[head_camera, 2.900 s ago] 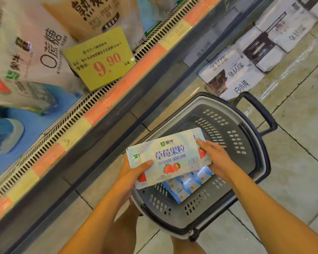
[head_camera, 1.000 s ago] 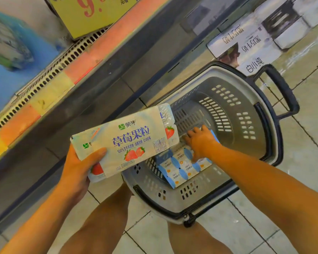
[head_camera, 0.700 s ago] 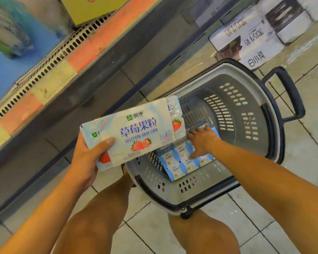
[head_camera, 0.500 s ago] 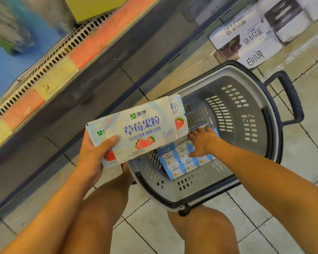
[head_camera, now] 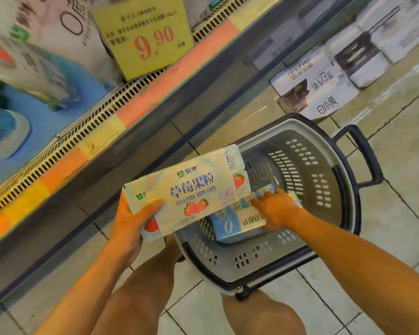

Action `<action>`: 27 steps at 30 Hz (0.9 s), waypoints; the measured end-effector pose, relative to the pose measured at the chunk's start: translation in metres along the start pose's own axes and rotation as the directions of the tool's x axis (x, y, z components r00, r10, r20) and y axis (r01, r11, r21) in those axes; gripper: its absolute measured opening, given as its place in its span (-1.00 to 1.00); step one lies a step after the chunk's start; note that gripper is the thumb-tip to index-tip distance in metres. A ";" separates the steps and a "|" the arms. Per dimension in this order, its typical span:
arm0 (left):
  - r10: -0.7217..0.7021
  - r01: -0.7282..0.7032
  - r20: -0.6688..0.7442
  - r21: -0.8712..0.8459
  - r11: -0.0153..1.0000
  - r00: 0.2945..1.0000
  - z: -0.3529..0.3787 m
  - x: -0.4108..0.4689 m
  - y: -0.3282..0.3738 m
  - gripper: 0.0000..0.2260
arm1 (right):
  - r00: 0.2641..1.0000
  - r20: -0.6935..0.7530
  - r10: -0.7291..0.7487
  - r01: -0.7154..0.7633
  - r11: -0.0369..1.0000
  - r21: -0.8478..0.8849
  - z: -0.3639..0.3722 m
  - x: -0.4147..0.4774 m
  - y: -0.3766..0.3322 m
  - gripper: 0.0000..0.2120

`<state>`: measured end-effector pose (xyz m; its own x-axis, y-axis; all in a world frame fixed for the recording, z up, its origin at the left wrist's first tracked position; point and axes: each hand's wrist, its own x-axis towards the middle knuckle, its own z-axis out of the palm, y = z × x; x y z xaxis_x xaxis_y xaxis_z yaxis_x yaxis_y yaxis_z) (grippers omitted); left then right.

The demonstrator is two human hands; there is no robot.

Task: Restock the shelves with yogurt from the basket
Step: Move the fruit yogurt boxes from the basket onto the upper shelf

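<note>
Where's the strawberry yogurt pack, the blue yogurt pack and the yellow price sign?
white strawberry yogurt pack (head_camera: 191, 189): head view, middle of its printed top face.
blue and white yogurt pack (head_camera: 230, 226): head view, blue panel with the zero.
yellow paper price sign (head_camera: 143, 39): head view, beside the red numbers.

The pale, plastic-wrapped multipack of strawberry yogurt (head_camera: 189, 192) carries a green logo with "蒙牛", the large purple title "草莓果粒", and a smaller line beginning "100%生牛乳"; the rest of that line is too small to read. The blue-and-white yogurt pack (head_camera: 237, 224) lying in the grey plastic basket (head_camera: 324, 165) shows a big "0" and sideways characters reading "蔗糖酸奶". The yellow paper price card (head_camera: 143, 37) on the shelf edge reads "9.90" in red; its small print is illegible. The white carton (head_camera: 317, 93) on the floor bears "白小纯", seen upside down.
</note>
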<state>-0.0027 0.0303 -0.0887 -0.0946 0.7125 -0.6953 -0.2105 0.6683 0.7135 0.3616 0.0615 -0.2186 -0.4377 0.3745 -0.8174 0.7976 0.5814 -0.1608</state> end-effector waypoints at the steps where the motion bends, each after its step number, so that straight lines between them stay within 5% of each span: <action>1: 0.008 -0.008 0.009 0.002 1.000 1.000 0.000 -0.004 0.008 -0.34 | 0.999 -0.006 0.040 -0.039 0.999 0.021 -0.009 -0.014 0.000 -0.26; 6: 0.042 -0.042 0.058 -0.005 0.999 0.997 0.007 -0.037 0.076 -0.28 | 0.965 -0.043 0.258 -0.242 0.942 0.234 -0.066 -0.107 0.005 -0.28; 10: 0.074 -0.074 0.107 -0.007 0.997 0.992 0.015 -0.071 0.152 -0.38 | 0.896 -0.011 0.444 -0.382 0.783 0.492 -0.126 -0.195 -0.001 -0.31; 13: 0.105 -0.103 0.152 -0.019 0.994 0.983 0.016 -0.099 0.214 -0.21 | 0.827 0.019 0.562 -0.445 0.634 0.632 -0.156 -0.256 -0.007 -0.28; 16: 0.156 -0.152 0.182 -0.039 0.988 0.971 0.013 -0.127 0.267 -0.33 | 0.740 0.010 0.673 -0.424 0.454 0.784 -0.192 -0.311 -0.024 -0.13; 19: 0.235 -0.242 0.241 -0.003 0.970 0.941 0.006 -0.154 0.310 -0.60 | 0.653 0.019 0.757 -0.397 0.322 0.860 -0.236 -0.362 -0.048 -0.20; 22: 0.300 -0.306 0.256 -0.016 0.952 0.919 -0.006 -0.181 0.343 -0.51 | 0.578 0.001 0.816 -0.318 0.224 0.921 -0.270 -0.399 -0.066 -0.23; 27: 0.344 -0.335 0.184 -0.075 0.939 0.921 -0.031 -0.239 0.368 -0.57 | 0.532 -0.116 0.839 -0.066 0.178 0.982 -0.326 -0.450 -0.094 -0.68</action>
<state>-0.0873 0.0996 0.3373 0.0197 0.9251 -0.3792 -0.2389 0.3726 0.8967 0.3477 0.0740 0.3449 0.3882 0.7708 -0.5052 0.5779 -0.6306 -0.5181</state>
